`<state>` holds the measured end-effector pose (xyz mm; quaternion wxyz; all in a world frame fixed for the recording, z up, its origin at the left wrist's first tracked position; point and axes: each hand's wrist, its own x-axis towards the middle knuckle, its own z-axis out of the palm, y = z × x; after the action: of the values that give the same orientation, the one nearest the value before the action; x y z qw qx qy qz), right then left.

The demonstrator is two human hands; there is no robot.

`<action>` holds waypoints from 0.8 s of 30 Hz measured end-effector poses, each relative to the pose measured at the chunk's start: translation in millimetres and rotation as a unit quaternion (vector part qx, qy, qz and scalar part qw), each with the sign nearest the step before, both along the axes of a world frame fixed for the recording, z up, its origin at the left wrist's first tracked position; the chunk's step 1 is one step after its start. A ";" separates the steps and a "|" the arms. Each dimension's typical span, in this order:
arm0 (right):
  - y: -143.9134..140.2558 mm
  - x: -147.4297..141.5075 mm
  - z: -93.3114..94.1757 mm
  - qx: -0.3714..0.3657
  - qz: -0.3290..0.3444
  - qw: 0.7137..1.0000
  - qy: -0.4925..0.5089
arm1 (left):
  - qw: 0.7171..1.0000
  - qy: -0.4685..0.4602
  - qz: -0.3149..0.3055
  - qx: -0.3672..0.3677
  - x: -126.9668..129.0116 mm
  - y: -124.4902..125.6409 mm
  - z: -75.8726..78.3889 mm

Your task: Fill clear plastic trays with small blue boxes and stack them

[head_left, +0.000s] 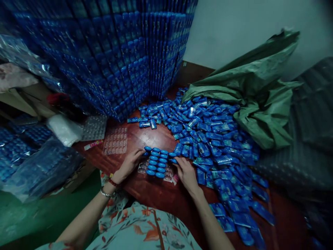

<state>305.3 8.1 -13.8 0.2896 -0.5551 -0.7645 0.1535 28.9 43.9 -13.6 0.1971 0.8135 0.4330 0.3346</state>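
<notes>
Blue capsule-shaped pieces (156,162), judged light, hard and slippery, sit in a thin clear blister tray (142,168) on the near table edge, left hand (130,163) steadying its left side, right hand (185,173) pinching one piece (173,155) best gripped at the sides.

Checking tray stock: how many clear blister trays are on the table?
3: one under the hands, mostly covered; two empty, one beside the left hand, one further left. Others may be hidden.

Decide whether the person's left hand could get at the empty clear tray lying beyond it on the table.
Probably yes: the empty clear tray lies uncovered just past the left hand, with bare red table between them and nothing stacked on it.
</notes>
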 end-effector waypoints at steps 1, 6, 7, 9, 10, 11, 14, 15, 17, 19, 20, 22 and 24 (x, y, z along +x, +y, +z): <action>1.3 0.0 2.5 0.000 0.009 0.998 -0.059 | 0.999 0.025 -0.017 0.012 -1.2 3.8 -0.5; 5.4 -11.3 25.1 -0.028 0.047 0.963 -0.265 | 0.986 0.123 -0.099 0.048 -6.5 16.0 8.9; 6.9 -15.5 29.4 -0.035 0.051 0.956 -0.288 | 0.983 0.134 -0.112 0.047 -5.6 17.0 11.6; 10.8 -23.4 36.1 -0.046 0.049 0.944 -0.324 | 0.980 0.149 -0.126 0.041 -2.0 17.9 15.3; 12.7 -26.4 38.3 -0.051 0.047 0.939 -0.338 | 0.979 0.154 -0.126 0.040 0.1 17.6 15.8; 14.1 -28.8 39.4 -0.054 0.047 0.935 -0.348 | 0.979 0.158 -0.122 0.043 2.2 16.7 15.4; 13.6 -31.5 37.0 -0.054 0.047 0.930 -0.361 | 0.977 0.186 -0.079 0.074 5.8 10.0 8.9; 11.4 -30.8 34.5 -0.051 0.045 0.930 -0.361 | 0.974 0.200 -0.057 0.087 6.0 6.6 5.8; 5.6 -26.9 28.8 -0.039 0.029 0.933 -0.355 | 0.972 0.212 -0.019 0.103 5.1 1.0 -0.2; 1.5 -18.9 24.8 -0.020 -0.003 0.941 -0.337 | 0.979 0.179 0.003 0.101 3.9 1.6 -4.2; 1.7 -13.4 24.2 -0.012 -0.023 0.946 -0.324 | 0.985 0.147 0.017 0.092 3.7 6.3 -4.8; 9.3 -0.3 26.3 -0.010 -0.055 0.951 -0.305 | 0.993 0.076 0.064 0.060 5.0 26.8 -2.8; 25.7 12.0 30.5 -0.025 -0.038 0.947 -0.317 | 0.989 0.062 0.131 0.018 8.8 60.6 2.6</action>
<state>317.3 33.8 16.6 0.0241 -0.6111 -0.7909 -0.0221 37.6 104.5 -11.0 0.1103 0.7724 0.5408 0.3143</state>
